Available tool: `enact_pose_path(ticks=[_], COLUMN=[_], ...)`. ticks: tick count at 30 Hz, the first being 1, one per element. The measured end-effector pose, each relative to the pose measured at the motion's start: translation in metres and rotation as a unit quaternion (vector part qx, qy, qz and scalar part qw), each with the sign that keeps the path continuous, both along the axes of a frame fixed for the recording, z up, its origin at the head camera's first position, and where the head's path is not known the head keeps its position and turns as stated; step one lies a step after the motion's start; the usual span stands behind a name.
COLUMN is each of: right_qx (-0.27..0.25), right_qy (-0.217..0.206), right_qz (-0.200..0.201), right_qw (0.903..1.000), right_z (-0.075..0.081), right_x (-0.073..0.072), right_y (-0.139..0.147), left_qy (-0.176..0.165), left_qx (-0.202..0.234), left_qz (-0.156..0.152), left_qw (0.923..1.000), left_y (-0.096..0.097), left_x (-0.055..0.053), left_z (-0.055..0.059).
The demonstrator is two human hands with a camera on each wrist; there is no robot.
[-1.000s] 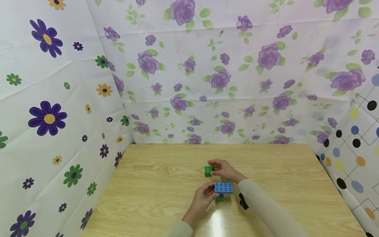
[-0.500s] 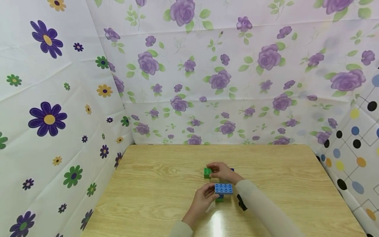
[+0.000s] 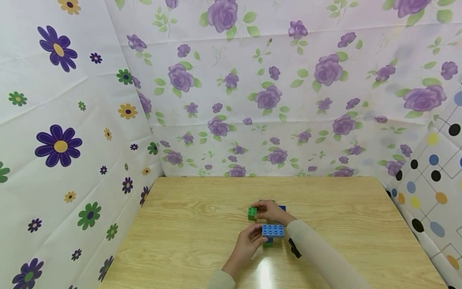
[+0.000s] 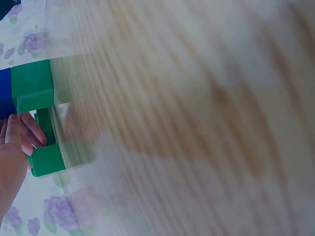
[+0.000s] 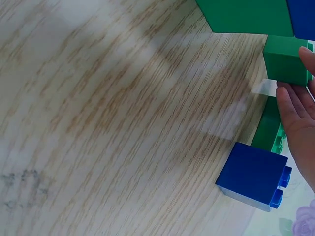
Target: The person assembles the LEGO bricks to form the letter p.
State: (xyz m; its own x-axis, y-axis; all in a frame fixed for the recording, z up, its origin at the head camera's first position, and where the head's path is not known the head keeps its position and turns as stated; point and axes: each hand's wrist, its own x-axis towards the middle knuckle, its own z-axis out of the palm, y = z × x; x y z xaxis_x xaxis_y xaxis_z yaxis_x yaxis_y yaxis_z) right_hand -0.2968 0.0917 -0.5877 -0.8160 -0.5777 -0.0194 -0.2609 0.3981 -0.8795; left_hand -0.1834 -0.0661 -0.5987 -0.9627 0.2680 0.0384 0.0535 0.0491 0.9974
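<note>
My left hand (image 3: 245, 243) grips a stack of toy building bricks at the table's middle front. On top sits a light blue eight-stud brick (image 3: 273, 230); a darker blue brick (image 4: 5, 91) and a green brick (image 4: 33, 84) lie below it. Just beyond, my right hand (image 3: 271, 211) pinches a small green four-stud brick (image 3: 252, 213), thumb on the near side and fingers on the far side. Up close in the right wrist view, the right fingertips (image 5: 284, 98) are at this small green brick (image 5: 285, 60). The palm hides part of what lies behind it.
A dark blue brick (image 5: 251, 171) stands to the right of the right hand, beside a long green brick (image 5: 268, 125). A black object (image 3: 294, 248) shows under the right sleeve. Flowered sheets (image 3: 231, 140) rise behind the wooden table (image 3: 187, 224).
My right hand has shifted slightly left and nearer, and the small green brick with it. The dark blue brick now shows behind the hand. The left hand and its stack have hardly moved.
</note>
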Motion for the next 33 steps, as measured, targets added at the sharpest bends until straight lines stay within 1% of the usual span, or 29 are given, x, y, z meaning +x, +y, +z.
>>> enact_pose_path(ticks=[4, 10, 13, 19, 24, 26, 28, 31, 32, 33], right_qx=[-0.001, -0.019, -0.025, -0.025, -0.015, -0.014, -0.015, -0.025, -0.028, -0.031], right_qy=[0.003, 0.016, 0.018, 0.016, 0.024, 0.024, 0.024, 0.024, 0.025, 0.027], right_qz=[0.003, 0.01, 0.012, -0.002, -0.011, -0.018, -0.022, -0.023, -0.022, -0.022], right_qw=[1.0, 0.9996, 0.9995, 0.9996, 0.9995, 0.9994, 0.9994, 0.9991, 0.9991, 0.9989], right_z=[0.0, 0.009, 0.012, 0.016, 0.026, 0.03, 0.033, 0.033, 0.033, 0.034], right_x=[0.0, 0.002, 0.002, 0.002, 0.006, 0.008, 0.009, 0.009, 0.01, 0.01], right_y=[0.003, 0.008, 0.01, 0.013, 0.016, 0.018, 0.02, 0.023, 0.024, 0.025], left_qy=[0.006, 0.014, 0.016, 0.006, -0.004, -0.007, -0.008, -0.008, -0.008, -0.007], left_qx=[0.001, -0.001, 0.006, 0.013, 0.013, 0.013, 0.014, 0.014, 0.013, 0.013], left_qz=[0.0, 0.0, -0.003, -0.003, -0.001, -0.001, -0.003, -0.004, -0.004, -0.004], left_qw=[1.0, 0.9999, 0.9998, 0.9999, 0.9999, 0.9999, 0.9999, 0.9999, 0.9999, 0.9999], left_y=[0.001, 0.0, 0.0, 0.0, 0.001, 0.001, 0.001, 0.0, 0.001, 0.001], left_x=[0.0, 0.0, 0.0, 0.0, 0.0, 0.001, 0.005, 0.01, 0.011, 0.009], left_z=[0.0, 0.0, -0.001, 0.0, 0.002, 0.007, 0.015, 0.027, 0.027, 0.024])
